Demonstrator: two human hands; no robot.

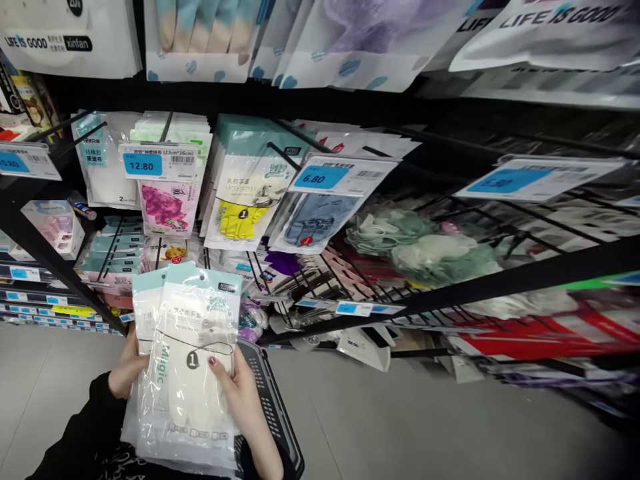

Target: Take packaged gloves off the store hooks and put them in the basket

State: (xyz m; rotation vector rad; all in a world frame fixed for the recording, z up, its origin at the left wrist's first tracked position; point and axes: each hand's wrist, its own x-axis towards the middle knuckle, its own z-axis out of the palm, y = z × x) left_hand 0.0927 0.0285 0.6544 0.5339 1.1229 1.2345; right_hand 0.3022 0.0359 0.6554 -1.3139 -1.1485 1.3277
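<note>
Several flat packets of gloves [200, 393], clear plastic with pale green tops and white gloves inside, are held in front of my body at the lower left. My left hand [129, 365] grips their left edge, with its fingers mostly behind the packets. On the right edge my right hand [239, 387] is closed, its thumb with a dark red nail lying across the front packet. A grey shopping basket [275, 407] with a slotted side shows behind and to the right of the packets, partly hidden by them and my right forearm.
Above the packets, hooks on a black rack hold latex glove packs [245, 193], blue glove packs [320, 220] and pink cloth packs [165, 203]. Price tags [323, 177] jut out at the hook ends. A black shelf bar [450, 293] slants across the right, above a grey tiled floor [380, 420].
</note>
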